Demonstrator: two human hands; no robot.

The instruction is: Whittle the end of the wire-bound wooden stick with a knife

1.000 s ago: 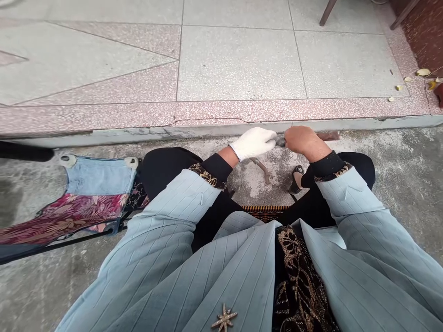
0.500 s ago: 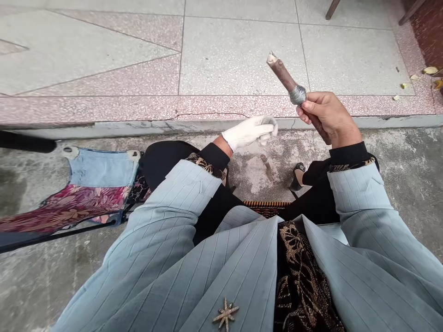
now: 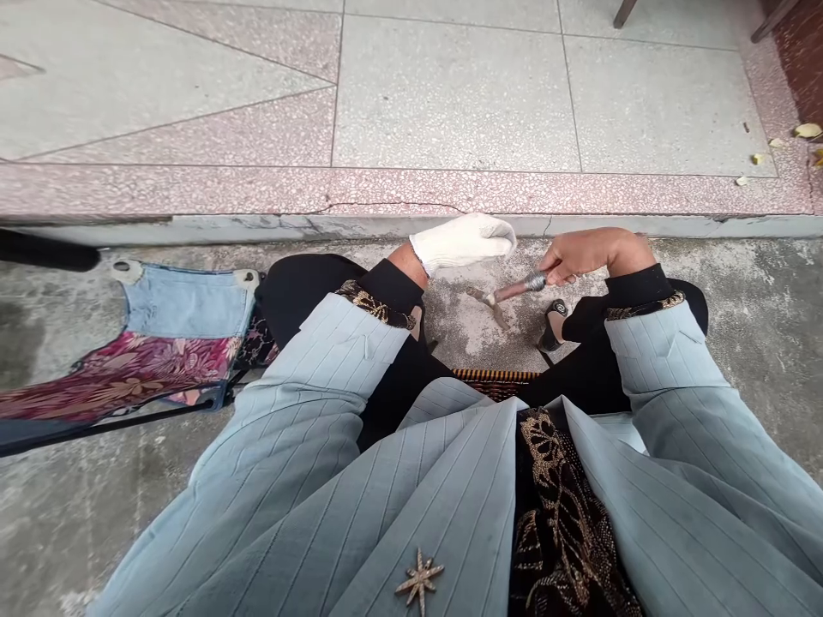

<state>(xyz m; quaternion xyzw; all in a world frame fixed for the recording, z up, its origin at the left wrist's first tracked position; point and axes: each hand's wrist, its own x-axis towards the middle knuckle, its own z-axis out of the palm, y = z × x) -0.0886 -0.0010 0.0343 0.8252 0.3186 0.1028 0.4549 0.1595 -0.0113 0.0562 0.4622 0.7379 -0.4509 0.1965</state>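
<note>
A short brown stick (image 3: 511,291) with silver wire wound around its middle is in my bare right hand (image 3: 588,254), its fingers closed around the end near the wire. The stick slants down to the left, its pale cut tip crossing in front of another short stick (image 3: 500,320) on the concrete. I cannot tell whether the two touch. My left hand (image 3: 464,242), in a white knit glove, hovers just above and left of them. Its fingers curl inward, and the back of the glove hides whatever may be inside.
A raised terrazzo step (image 3: 450,94) runs along the front. To the left stands a folding seat (image 3: 186,304) of denim and floral cloth, near a black bar (image 3: 48,250). A woven seat edge (image 3: 495,383) shows between my legs. Yellow leaves (image 3: 807,131) lie at the far right.
My right hand has lowered and turned, bringing the wire-wound stick from pointing up to pointing down-left at the stick on the ground. My gloved left hand has stayed nearly in place.
</note>
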